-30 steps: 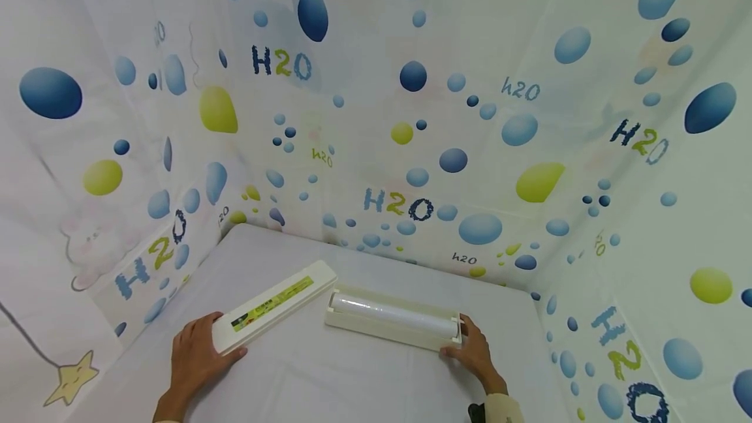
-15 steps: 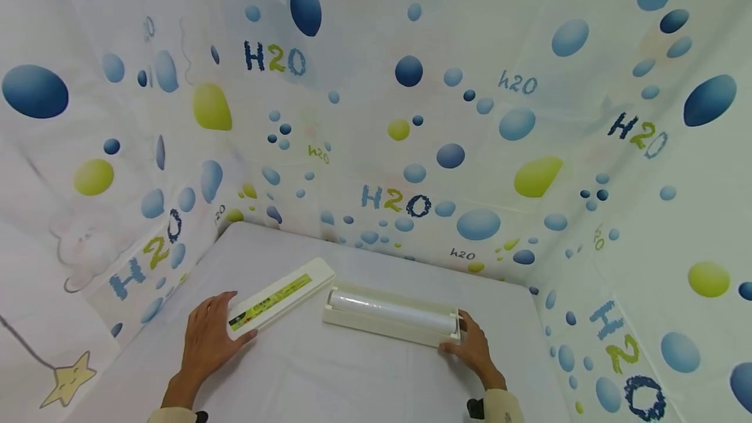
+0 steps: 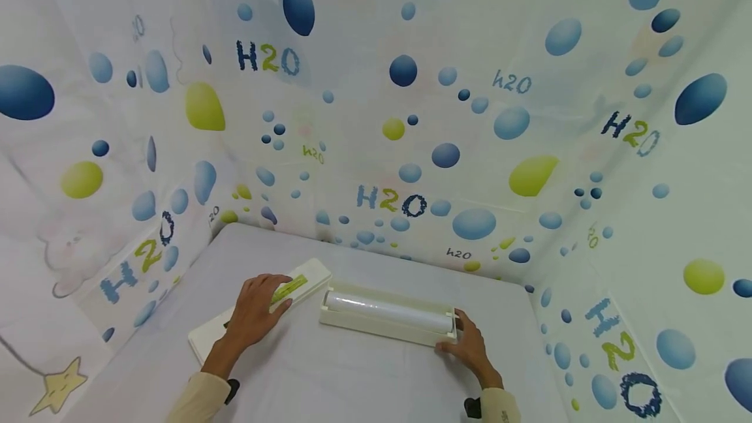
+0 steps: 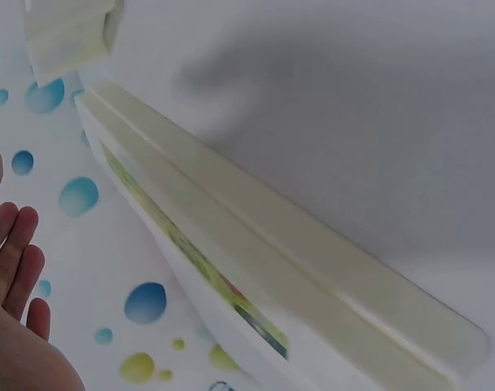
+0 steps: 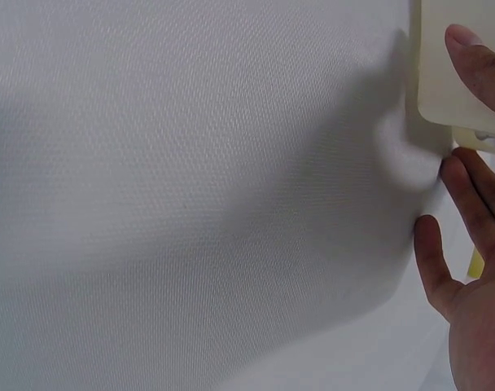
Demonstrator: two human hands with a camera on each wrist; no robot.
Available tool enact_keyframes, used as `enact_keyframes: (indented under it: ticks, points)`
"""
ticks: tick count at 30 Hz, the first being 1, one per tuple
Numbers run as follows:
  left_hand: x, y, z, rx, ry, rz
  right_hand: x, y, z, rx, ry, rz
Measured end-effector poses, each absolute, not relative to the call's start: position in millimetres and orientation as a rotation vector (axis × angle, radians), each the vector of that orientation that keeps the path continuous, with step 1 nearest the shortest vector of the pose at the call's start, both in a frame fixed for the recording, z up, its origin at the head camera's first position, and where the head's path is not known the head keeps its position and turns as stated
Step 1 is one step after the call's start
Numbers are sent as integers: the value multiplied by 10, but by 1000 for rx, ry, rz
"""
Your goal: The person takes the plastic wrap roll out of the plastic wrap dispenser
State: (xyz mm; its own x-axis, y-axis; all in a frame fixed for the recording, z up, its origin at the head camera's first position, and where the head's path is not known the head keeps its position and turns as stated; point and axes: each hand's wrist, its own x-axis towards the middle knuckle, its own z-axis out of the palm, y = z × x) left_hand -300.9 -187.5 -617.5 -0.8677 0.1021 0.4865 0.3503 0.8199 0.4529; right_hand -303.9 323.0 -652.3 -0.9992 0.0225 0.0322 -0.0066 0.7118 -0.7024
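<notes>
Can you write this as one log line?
left hand: over lid | right hand: grips box | roll: in box | lid: off box

Bubble-printed backdrop [image 3: 364,103] behind white tabletop [image 3: 364,387]

Left hand [image 3: 252,311] hovered left of the roll box [image 3: 382,329], thumb [image 3: 282,309] parted from the fingers [image 3: 267,281], right hand [image 3: 471,348] gripped its right end, both forearms [image 3: 202,398] sleeved.
</notes>
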Motion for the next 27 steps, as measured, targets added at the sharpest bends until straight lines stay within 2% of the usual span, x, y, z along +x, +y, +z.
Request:
enact_keyframes:
  ticks: [27]
  points:
    - [-3374, -1319, -6181, -770, -2499, -621, -3037, 3247, -6537, -5, -2855, 1190]
